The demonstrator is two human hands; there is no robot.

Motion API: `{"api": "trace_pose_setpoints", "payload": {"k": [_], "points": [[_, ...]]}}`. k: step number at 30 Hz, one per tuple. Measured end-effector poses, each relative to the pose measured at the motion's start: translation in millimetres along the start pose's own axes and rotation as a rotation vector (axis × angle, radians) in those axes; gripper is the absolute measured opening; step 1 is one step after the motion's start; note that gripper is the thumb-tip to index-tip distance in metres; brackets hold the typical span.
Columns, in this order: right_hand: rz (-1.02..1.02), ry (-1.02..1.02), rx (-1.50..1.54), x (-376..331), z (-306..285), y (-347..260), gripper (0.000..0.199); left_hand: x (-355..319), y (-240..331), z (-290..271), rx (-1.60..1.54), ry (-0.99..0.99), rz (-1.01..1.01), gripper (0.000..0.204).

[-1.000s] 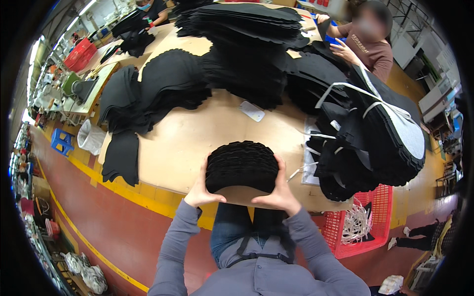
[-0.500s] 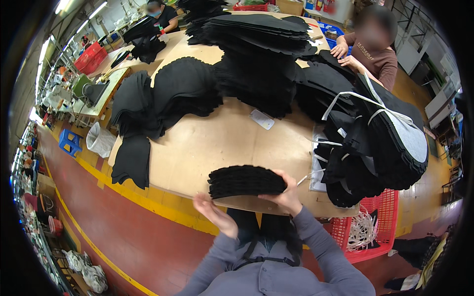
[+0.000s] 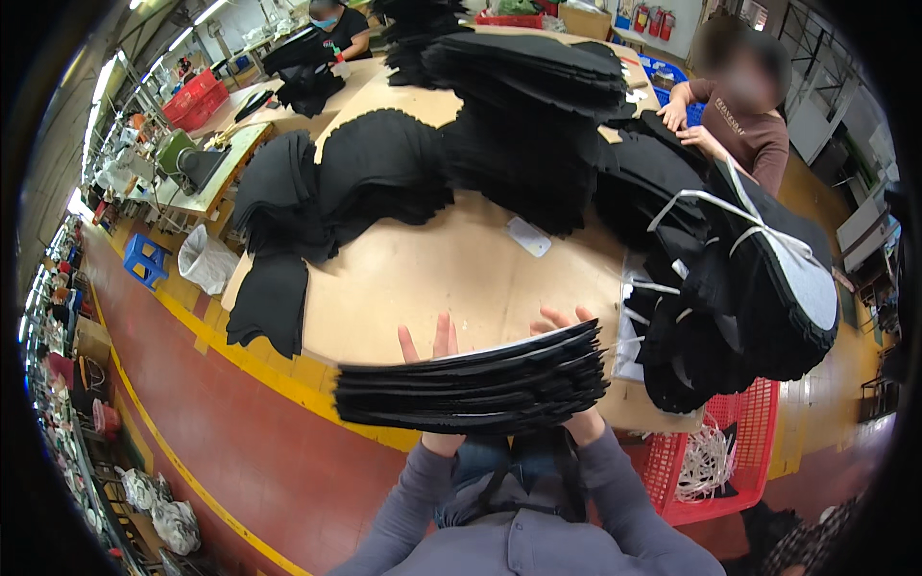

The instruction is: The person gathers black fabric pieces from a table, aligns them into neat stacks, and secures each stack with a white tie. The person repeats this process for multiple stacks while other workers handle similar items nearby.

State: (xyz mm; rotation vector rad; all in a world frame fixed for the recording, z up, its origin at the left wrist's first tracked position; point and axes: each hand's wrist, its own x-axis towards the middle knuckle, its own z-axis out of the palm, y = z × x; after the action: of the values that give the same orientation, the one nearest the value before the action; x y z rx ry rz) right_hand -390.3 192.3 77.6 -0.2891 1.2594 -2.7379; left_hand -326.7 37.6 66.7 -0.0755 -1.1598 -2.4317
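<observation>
A thick stack of black cut fabric pieces is held up above the near edge of the table, its layered edges facing me. My left hand supports it from below, fingers stretched out past the far side and wrist showing under the near side. Further right, my right hand holds the same stack, its fingertips also showing beyond the far edge. The stack hides both palms. A pale strip shows along its top edge.
Stacks of black pieces cover the far side of the table. At right lies a black bundle tied with white strips, above a red basket holding white strips. A co-worker handles black pieces at the far right.
My left hand, apart from the stack earlier, now holds it together with my right. The stack has turned, showing its long layered edge, and sits nearer to me.
</observation>
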Motion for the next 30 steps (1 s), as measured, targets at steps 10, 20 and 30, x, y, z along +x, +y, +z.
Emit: {"api": "trace_pose_setpoints", "payload": {"k": [10, 20, 30], "points": [[-0.188, 0.0, -0.057, -7, 0, 10, 0.107, -42, -36, -35, -0.153, 0.354, -0.142, 0.071], [0.443, 0.319, 0.161, 0, 9, 28, 0.054, -17, 60, -6, 0.626, -0.046, -0.358, 0.06], [0.287, -0.21, -0.674, -19, 10, 15, 0.024, 22, 51, -10, 1.36, -0.023, -0.365, 0.091]]}}
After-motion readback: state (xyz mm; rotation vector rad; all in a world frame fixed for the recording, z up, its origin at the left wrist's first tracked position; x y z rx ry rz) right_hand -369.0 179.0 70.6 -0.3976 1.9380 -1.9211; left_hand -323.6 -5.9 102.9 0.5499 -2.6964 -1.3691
